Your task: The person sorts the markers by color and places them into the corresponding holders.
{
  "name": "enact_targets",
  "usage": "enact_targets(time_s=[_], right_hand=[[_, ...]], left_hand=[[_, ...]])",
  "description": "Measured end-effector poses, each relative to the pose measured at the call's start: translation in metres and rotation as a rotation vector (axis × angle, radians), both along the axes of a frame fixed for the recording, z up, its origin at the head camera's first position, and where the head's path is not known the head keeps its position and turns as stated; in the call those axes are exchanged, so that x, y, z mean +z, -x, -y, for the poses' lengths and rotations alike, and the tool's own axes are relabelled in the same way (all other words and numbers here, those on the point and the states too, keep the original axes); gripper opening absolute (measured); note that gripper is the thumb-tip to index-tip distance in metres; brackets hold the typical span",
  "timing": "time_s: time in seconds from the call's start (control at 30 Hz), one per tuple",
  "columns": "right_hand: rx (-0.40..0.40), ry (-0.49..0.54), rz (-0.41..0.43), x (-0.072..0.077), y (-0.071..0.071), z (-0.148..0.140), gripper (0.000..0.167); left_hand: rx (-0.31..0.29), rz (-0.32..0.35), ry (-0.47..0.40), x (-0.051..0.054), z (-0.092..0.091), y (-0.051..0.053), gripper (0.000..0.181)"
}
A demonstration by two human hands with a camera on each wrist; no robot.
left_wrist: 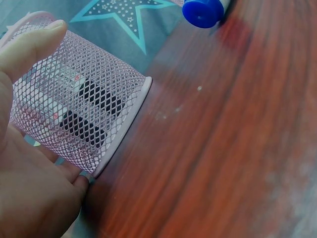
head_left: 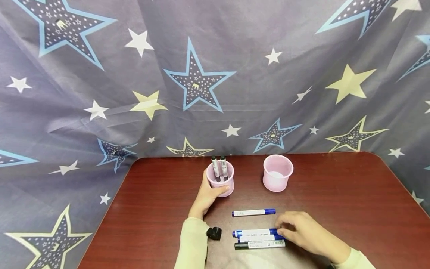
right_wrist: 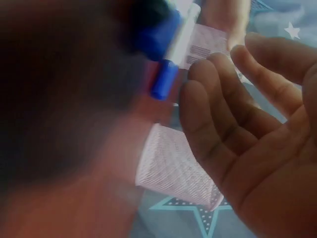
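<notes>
A pink mesh pen cup [head_left: 228,188] is gripped by my left hand [head_left: 205,194], with the thumb across its near side. Two black-capped markers [head_left: 224,168] stand inside it; the left wrist view shows their dark ends through the mesh [left_wrist: 74,104]. My right hand [head_left: 304,229] hovers at the blue-capped ends of two white markers [head_left: 255,232], its fingers loosely bent. The right wrist view shows nothing between those fingers [right_wrist: 198,106]; whether the fingertips touch a marker I cannot tell. Closest to me lies a black-capped marker [head_left: 260,244], and farther off a single blue-capped marker [head_left: 252,212].
A second pink mesh cup [head_left: 277,179], with no pens showing in it, stands at the back right of the brown table [head_left: 151,224]. Behind the table's far edge hangs a grey curtain [head_left: 255,89] printed with stars. A small black object [head_left: 214,233] is by the left sleeve.
</notes>
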State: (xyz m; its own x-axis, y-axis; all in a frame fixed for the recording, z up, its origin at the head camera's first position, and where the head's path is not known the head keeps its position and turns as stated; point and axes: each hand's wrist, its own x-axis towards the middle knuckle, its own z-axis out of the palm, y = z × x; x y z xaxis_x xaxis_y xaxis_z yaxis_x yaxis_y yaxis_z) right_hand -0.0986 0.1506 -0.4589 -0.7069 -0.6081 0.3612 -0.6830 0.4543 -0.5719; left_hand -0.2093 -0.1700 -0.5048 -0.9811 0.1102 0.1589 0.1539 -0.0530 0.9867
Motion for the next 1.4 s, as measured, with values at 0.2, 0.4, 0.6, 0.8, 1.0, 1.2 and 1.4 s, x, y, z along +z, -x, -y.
enact_targets(time_s=[0.2,0.4,0.6,0.8,1.0,1.2,1.4], right_hand=[[-0.015,-0.142,-0.030,-0.013,-0.016,-0.008,0.016],[-0.042,-0.224,-0.069,-0.019,-0.023,-0.005,0.016],[-0.022,-0.220,-0.179,-0.021,-0.026,-0.003,0.024],[-0.036,-0.286,-0.244,-0.023,-0.032,-0.001,0.027],[-0.035,-0.291,-0.272,-0.024,-0.035,0.000,0.031],[-0.010,-0.303,-0.157,-0.018,-0.037,-0.008,0.023],[0.017,-0.262,0.081,-0.001,-0.033,-0.020,0.017]], left_hand=[[0.010,-0.002,0.017,-0.002,0.002,0.002,0.097],[0.032,-0.032,0.059,-0.005,0.004,0.002,0.098],[0.021,-0.055,0.060,-0.005,0.003,0.002,0.095],[0.014,0.004,0.031,-0.002,0.002,0.001,0.095],[0.013,0.008,0.014,-0.001,0.000,0.000,0.097],[0.009,0.003,0.020,-0.002,0.000,0.002,0.095],[0.008,0.003,0.022,-0.002,0.002,0.000,0.095]])
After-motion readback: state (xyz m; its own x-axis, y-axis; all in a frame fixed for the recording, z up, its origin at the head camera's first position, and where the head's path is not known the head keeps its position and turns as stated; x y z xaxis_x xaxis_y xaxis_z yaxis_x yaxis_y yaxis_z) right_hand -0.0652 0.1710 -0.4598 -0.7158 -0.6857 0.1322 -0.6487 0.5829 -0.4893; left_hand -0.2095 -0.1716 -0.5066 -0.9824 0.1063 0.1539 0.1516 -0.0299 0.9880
